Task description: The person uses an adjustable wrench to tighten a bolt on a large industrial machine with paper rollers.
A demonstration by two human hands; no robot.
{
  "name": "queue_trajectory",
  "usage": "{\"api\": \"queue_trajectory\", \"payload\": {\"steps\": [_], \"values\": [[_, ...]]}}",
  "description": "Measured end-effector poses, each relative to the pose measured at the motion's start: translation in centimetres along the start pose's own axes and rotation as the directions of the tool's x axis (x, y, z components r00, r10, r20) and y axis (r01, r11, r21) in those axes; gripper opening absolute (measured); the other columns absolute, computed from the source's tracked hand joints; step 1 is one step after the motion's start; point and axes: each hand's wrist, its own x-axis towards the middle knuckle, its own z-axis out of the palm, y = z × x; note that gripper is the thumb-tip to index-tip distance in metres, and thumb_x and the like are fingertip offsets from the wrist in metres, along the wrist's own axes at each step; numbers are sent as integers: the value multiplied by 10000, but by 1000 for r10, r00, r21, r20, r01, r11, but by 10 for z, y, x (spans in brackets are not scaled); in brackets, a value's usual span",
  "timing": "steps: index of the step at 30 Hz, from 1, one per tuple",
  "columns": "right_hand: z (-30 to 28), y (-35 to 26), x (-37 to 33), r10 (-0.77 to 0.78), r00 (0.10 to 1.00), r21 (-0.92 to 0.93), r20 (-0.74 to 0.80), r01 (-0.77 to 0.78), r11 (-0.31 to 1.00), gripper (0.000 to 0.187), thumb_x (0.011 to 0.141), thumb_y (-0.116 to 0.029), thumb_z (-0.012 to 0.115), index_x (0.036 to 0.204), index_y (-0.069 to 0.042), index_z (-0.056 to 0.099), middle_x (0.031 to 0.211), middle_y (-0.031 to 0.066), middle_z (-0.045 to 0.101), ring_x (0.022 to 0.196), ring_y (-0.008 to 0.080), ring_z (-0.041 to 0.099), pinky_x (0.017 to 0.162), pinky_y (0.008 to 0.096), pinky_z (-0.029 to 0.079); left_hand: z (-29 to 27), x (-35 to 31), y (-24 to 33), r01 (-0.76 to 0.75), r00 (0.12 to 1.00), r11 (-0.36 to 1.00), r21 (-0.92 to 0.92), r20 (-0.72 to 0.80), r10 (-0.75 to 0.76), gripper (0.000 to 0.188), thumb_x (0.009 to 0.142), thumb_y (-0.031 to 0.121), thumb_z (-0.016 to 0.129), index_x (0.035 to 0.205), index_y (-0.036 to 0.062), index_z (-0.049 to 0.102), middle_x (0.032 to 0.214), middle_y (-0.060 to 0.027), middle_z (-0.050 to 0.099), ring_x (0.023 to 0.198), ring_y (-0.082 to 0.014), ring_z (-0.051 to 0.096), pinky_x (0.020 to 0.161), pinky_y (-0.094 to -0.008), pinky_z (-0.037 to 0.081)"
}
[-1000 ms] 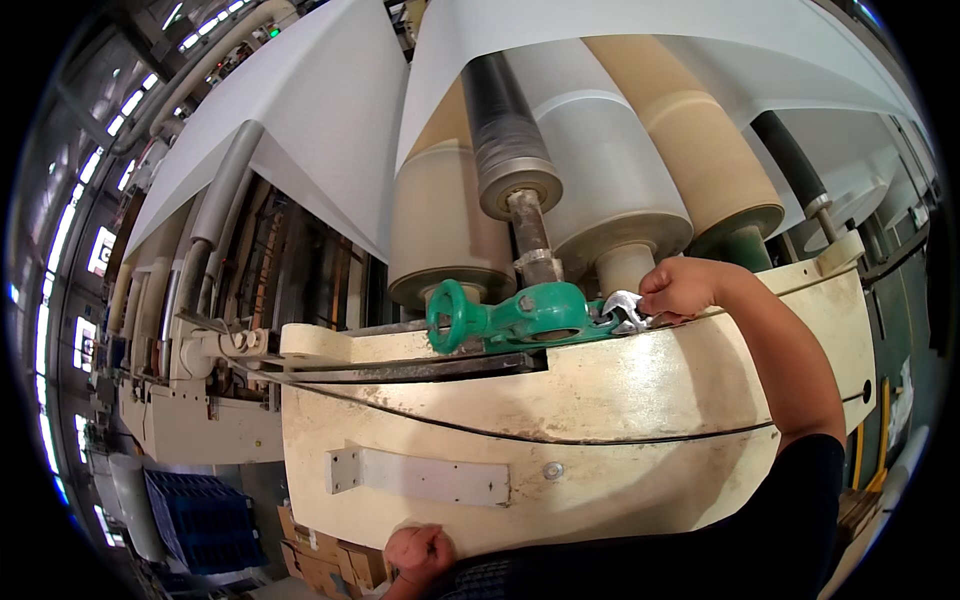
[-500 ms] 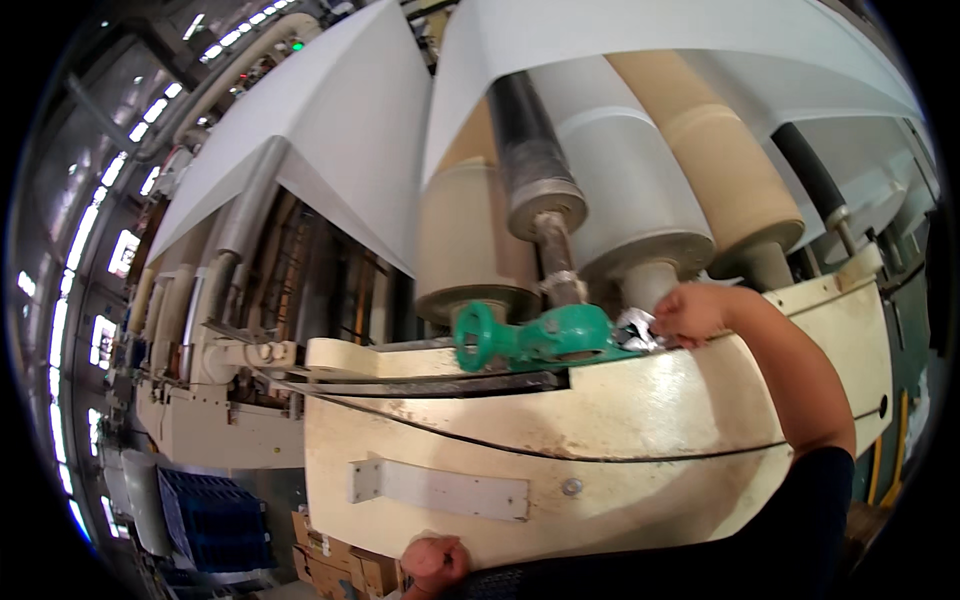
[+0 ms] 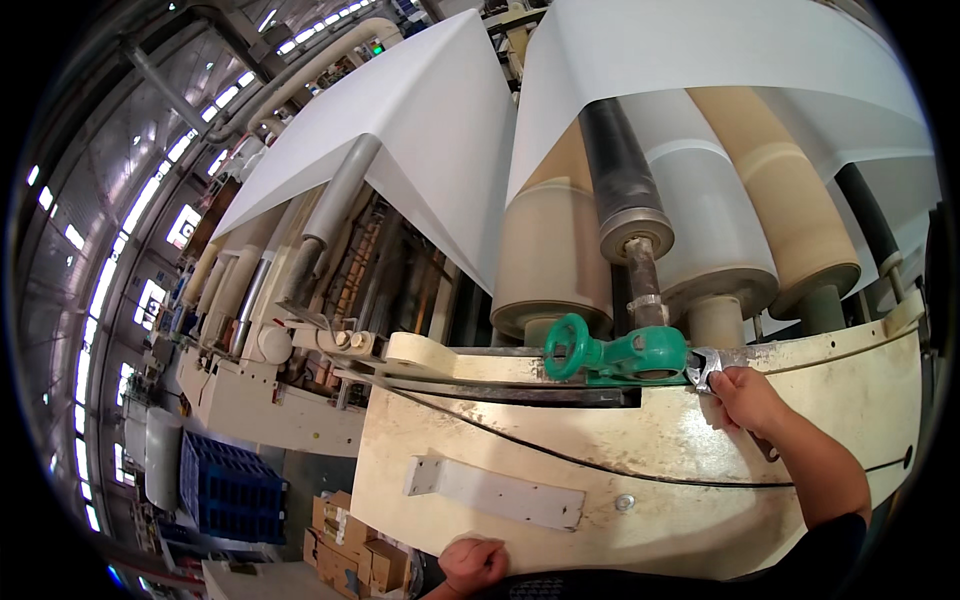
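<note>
My right hand (image 3: 750,400) is closed round an adjustable wrench (image 3: 704,368). The silver head of the wrench sits at the right end of a green cast bracket (image 3: 650,352), and its handle end shows below my wrist. Whether the jaws grip a nut there is too small to tell. A green handwheel (image 3: 570,345) joins the bracket's left side. The worn shaft of a black roller (image 3: 622,165) runs down to the bracket. My left hand (image 3: 473,565) is a fist by the lower edge of the cream machine frame (image 3: 660,440), with nothing visible in it.
White sheet material (image 3: 720,45) stretches over grey and tan rollers (image 3: 555,250) behind the bracket. A dark cable (image 3: 560,460) crosses the frame's face, above a white metal strip (image 3: 500,490). Blue pallets (image 3: 235,490) and cardboard boxes (image 3: 345,545) lie at lower left.
The view has shifted, so the machine sits farther right. My right hand has turned and come down in front of the frame, and the wrench now shows clearly. My left hand remains a fist.
</note>
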Motion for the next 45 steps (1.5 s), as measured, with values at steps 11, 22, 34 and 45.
{"api": "queue_trajectory", "payload": {"steps": [11, 22, 34, 45], "values": [[-8, 6, -4, 36, 999, 253, -14, -32, 967, 332, 916, -244, 494, 753, 36, 567, 533, 55, 501, 412, 134, 472, 388, 295, 382, -3, 11, 5, -71, 984, 997, -12, -166, 68, 51, 639, 85, 635, 685, 108, 639, 565, -75, 558, 501, -255, 548, 470, -358, 441], [-42, -17, 8, -167, 986, -373, 21, 162, 914, 334, 862, -316, 565, 762, -8, 646, 591, 102, 596, 536, 172, 591, 565, 328, 472, -3, 9, 1, -106, 984, 994, -20, -145, 102, 103, 608, 70, 670, 702, 107, 651, 579, -45, 585, 502, -217, 582, 484, -307, 479], [-57, -26, 25, -45, 989, -361, 144, 95, 928, 325, 862, -335, 575, 804, -29, 670, 590, 64, 616, 542, 148, 598, 555, 293, 472, -4, 12, 8, -110, 981, 992, 60, -154, 118, 71, 660, 59, 635, 721, 94, 645, 592, -79, 541, 505, -252, 521, 471, -353, 436], [-59, -48, 18, -6, 989, -403, 147, 65, 913, 311, 846, -317, 585, 787, -25, 674, 568, 65, 603, 501, 147, 571, 523, 293, 458, -4, 10, 9, -93, 988, 996, 15, -123, 95, 62, 667, 59, 637, 718, 94, 641, 598, -79, 545, 514, -253, 529, 476, -357, 440]]}}
